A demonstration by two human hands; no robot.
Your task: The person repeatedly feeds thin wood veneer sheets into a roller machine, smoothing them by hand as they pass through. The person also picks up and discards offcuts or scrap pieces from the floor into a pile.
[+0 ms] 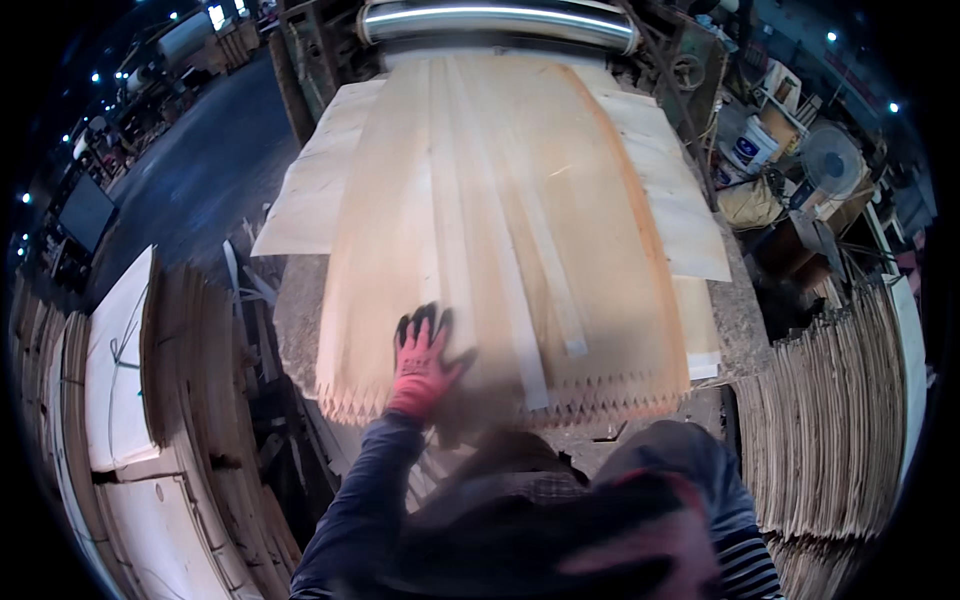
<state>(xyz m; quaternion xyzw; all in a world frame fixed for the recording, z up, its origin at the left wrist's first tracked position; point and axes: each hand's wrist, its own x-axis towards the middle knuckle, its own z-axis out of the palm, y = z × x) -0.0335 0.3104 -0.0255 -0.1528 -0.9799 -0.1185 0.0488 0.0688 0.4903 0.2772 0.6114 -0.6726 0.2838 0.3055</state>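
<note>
My left hand, in a pink-red glove with black fingertips, rests with fingers spread on a pale wood veneer sheet. It lies close to the sheet's near edge, which is cut in a zigzag of pointed teeth. Narrow whitish strips run lengthwise along the sheet, and its right side has an orange-brown border. Low in the picture, a blurred dark and pink shape sits near my body; it may be my right hand in its glove. Its fingers cannot be made out, nor anything they might hold.
At the far end a shiny metal roller spans the machine. Paler veneer sheets stick out beneath the top one. Stacked veneer stands at left and right. A fan and a white bucket are at back right.
</note>
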